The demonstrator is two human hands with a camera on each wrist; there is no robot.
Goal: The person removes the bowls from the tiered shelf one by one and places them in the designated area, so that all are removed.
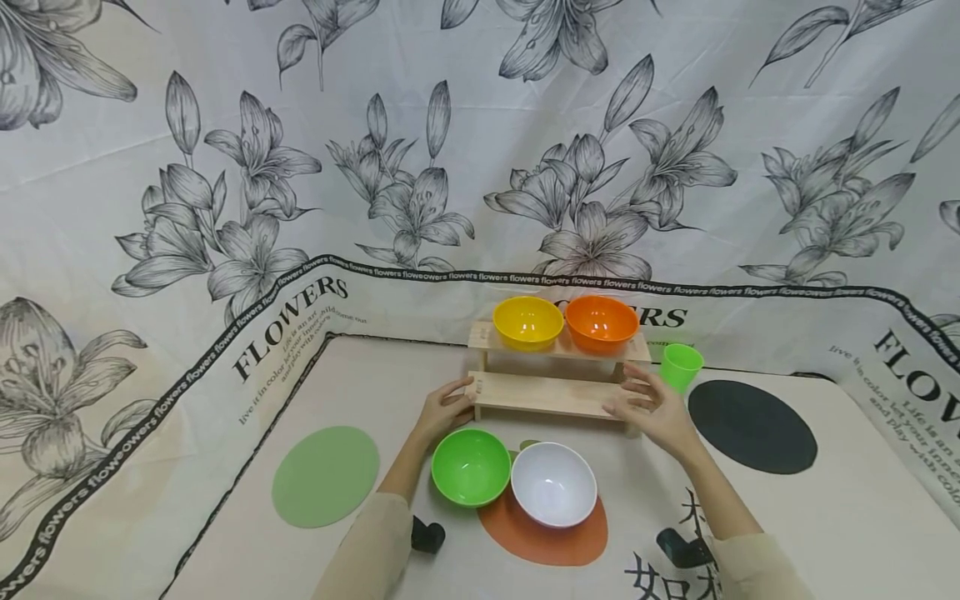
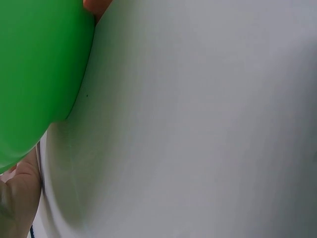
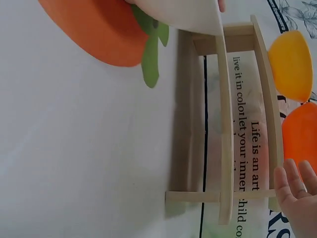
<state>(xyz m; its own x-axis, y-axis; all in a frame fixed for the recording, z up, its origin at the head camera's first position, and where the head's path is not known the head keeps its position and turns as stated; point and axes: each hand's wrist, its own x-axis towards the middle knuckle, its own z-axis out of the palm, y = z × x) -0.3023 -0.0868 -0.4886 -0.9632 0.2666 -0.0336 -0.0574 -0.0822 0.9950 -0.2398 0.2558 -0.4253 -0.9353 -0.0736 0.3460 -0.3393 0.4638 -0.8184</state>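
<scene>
A two-tier wooden shelf (image 1: 540, 392) stands at the back of the table. On its upper tier sit a yellow bowl (image 1: 527, 323) and an orange bowl (image 1: 602, 323), side by side. My left hand (image 1: 444, 410) reaches to the left end of the lower tier, fingertips right at the wood. At the opposite end is my right hand (image 1: 652, 412), fingers spread and nearly straight, overlapping the lower tier's end. The right wrist view shows those fingers (image 3: 297, 191) by the upper tier's end. A green bowl (image 1: 470, 468) and a white bowl (image 1: 554, 485) stand in front.
An orange fruit-shaped mat (image 1: 540, 546) with green leaves lies partly under the front bowls. A green cup (image 1: 681, 367) stands right of the shelf. Flat on the table are a light green round mat (image 1: 326, 477) at left and a black one (image 1: 752, 427) at right. Flower-print cloth hangs behind.
</scene>
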